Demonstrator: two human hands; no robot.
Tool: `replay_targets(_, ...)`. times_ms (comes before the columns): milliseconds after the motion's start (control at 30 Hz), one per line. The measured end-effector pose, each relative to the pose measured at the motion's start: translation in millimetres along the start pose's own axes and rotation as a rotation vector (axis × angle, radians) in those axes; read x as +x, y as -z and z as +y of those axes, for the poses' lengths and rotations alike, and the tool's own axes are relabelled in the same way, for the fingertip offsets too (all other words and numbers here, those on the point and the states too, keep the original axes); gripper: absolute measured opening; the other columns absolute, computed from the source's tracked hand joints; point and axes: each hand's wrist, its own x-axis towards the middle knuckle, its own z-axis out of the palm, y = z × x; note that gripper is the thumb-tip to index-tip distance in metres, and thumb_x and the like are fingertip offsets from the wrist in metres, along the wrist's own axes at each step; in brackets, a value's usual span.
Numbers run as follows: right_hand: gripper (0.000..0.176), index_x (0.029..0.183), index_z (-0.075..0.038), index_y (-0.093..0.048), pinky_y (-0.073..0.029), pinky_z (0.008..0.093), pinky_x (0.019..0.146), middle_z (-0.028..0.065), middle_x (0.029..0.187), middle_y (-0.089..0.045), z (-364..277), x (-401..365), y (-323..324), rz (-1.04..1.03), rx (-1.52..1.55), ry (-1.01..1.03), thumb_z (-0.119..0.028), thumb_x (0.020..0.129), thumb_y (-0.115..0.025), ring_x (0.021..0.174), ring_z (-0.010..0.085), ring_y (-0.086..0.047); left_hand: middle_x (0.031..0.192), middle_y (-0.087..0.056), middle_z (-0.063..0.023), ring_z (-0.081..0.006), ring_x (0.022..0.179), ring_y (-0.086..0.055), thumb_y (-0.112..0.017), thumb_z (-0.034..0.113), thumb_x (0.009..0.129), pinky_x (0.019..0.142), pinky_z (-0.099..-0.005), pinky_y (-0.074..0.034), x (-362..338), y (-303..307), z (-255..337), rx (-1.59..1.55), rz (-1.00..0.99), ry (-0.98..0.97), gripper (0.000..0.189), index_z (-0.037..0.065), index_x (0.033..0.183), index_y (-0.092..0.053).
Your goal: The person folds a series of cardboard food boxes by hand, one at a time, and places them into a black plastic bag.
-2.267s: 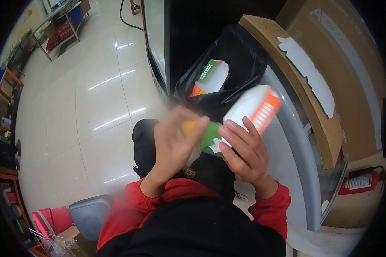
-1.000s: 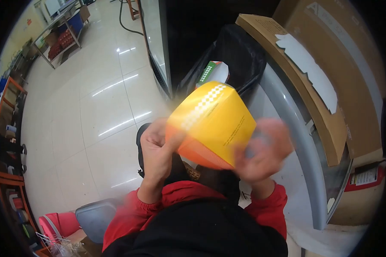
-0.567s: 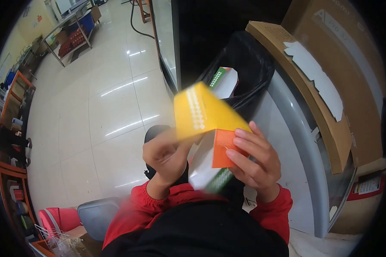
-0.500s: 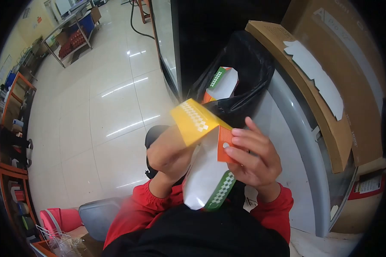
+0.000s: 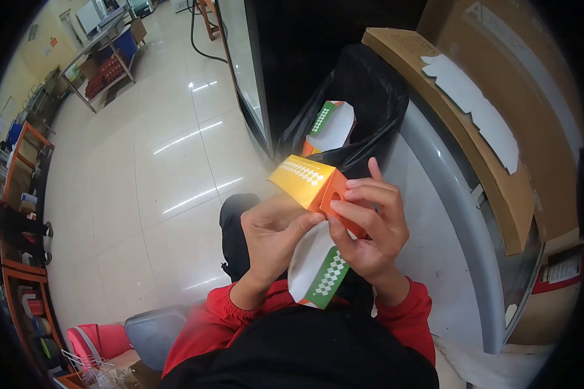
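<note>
A paper food box (image 5: 302, 181) with yellow, orange and green patterned panels and a white inside is held between my hands above my lap. My left hand (image 5: 269, 236) grips its lower yellow edge, thumb near the orange corner. My right hand (image 5: 373, 223) presses fingers and thumb on the orange end panel. The white inside and green panel hang down toward my body. Just beyond, another box (image 5: 336, 126), green and white with orange, rests in the mouth of a black plastic bag (image 5: 379, 97).
Flat cardboard (image 5: 448, 110) with a white jagged sheet (image 5: 477, 113) on it leans at the right, beside a curved grey edge (image 5: 454, 194). Near my left side are a grey chair (image 5: 152, 334) and a pink bag (image 5: 100, 340). A metal table (image 5: 104, 58) stands far off.
The yellow panel has folded down against the orange end panel, making a closed corner. My left hand has moved right, its thumb now near my right hand's fingers.
</note>
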Motion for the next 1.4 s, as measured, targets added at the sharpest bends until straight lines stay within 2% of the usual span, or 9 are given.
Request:
replay_targets(267,0.026,0.092,-0.008,-0.065,-0.034,0.0524,0.099,0.0054,0.094,-0.055,-1,-2,-3,0.044,0.015,-0.009,-0.005,0.066,-0.072,0.091,0.0231,-0.058,0.084,-0.066,-0.0073,-0.0102,0.076,-0.06,-0.071,-0.003,0.072,0.071,-0.023,-0.046,3,-4,-2,0.02,0.019,-0.07,0.016,-0.003,0.087,-0.065)
replay_targets(500,0.041,0.12,0.003,-0.05,-0.026,0.0586,0.101,0.0148,0.126,-0.045,-27,-24,-30,-0.29,-0.649,-0.066,-0.011,0.082,-0.055,0.124,0.0281,-0.038,0.088,-0.063,-0.0093,-0.014,0.08,-0.061,-0.064,-0.007,0.076,0.073,-0.0241,-0.049,9,6,-14,0.164,0.068,-0.134,0.017,-0.003,0.092,-0.061)
replay_targets(700,0.047,0.126,-0.002,-0.046,-0.026,0.0516,0.103,0.0136,0.129,-0.043,5,-14,-24,-0.242,-0.294,-0.088,-0.01,0.081,-0.056,0.124,0.0283,-0.037,0.092,-0.062,-0.011,-0.0141,0.085,-0.059,-0.061,-0.007,0.08,0.078,-0.0249,-0.048,35,12,-11,0.602,0.091,-0.295,0.016,-0.007,0.095,-0.057)
replay_targets(833,0.05,0.125,-0.004,-0.047,-0.018,0.0508,0.106,0.0103,0.129,-0.045,61,18,5,-0.193,-0.477,-0.101,-0.023,0.08,-0.06,0.124,0.0297,-0.036,0.088,-0.063,-0.011,-0.0222,0.085,-0.059,-0.065,-0.002,0.073,0.078,-0.0316,-0.045,95,-1,-6,0.815,-0.206,-0.554,0.014,-0.001,0.087,-0.063)
replay_targets(867,0.056,0.123,-0.004,-0.049,-0.015,0.0513,0.106,0.0114,0.127,-0.047,76,19,6,-0.269,-0.563,-0.139,-0.032,0.077,-0.064,0.126,0.0301,-0.034,0.086,-0.063,-0.0109,-0.0261,0.087,-0.057,-0.065,0.001,0.072,0.078,-0.0338,-0.043,111,-6,-8,0.823,-0.26,-0.583,0.014,0.001,0.085,-0.064)
replay_targets(1033,0.034,0.096,-0.008,-0.062,-0.017,0.0501,0.108,0.0041,0.089,-0.059,120,-1,22,-0.912,-0.778,-0.27,-0.021,0.067,-0.072,0.099,0.022,-0.053,0.088,-0.06,-0.0052,-0.0263,0.092,-0.052,-0.062,0.001,0.072,0.084,-0.0377,-0.038,172,-8,-71,1.084,-0.689,-0.625,0.01,0.007,0.08,-0.063)
replay_targets(1067,0.032,0.093,-0.008,-0.062,-0.018,0.0499,0.108,0.0031,0.084,-0.057,119,-1,26,-0.831,-0.723,-0.198,-0.019,0.065,-0.073,0.095,0.0208,-0.054,0.087,-0.06,-0.004,-0.026,0.094,-0.051,-0.062,0.001,0.072,0.085,-0.0382,-0.036,176,-6,-85,1.131,-0.801,-0.622,0.011,0.009,0.079,-0.062)
replay_targets(1133,0.027,0.087,-0.009,-0.063,-0.019,0.0496,0.107,0.0011,0.074,-0.055,117,-4,32,-0.673,-0.608,-0.068,-0.015,0.063,-0.073,0.085,0.0185,-0.055,0.086,-0.058,-0.0049,-0.0245,0.095,-0.051,-0.059,0.002,0.074,0.087,-0.0387,-0.034,169,0,-113,1.235,-0.945,-0.561,0.011,0.011,0.081,-0.061)
replay_targets(1400,0.029,0.098,-0.008,-0.062,-0.034,0.0425,0.097,0.0121,0.109,-0.056,144,67,87,-0.229,-0.573,-0.066,-0.02,0.073,-0.068,0.105,0.0287,-0.049,0.1,-0.061,-0.0213,-0.0307,0.095,-0.058,-0.047,-0.004,0.075,0.084,-0.033,-0.044,155,36,-136,0.922,-1.319,0.265,0.033,0.001,0.104,-0.062)
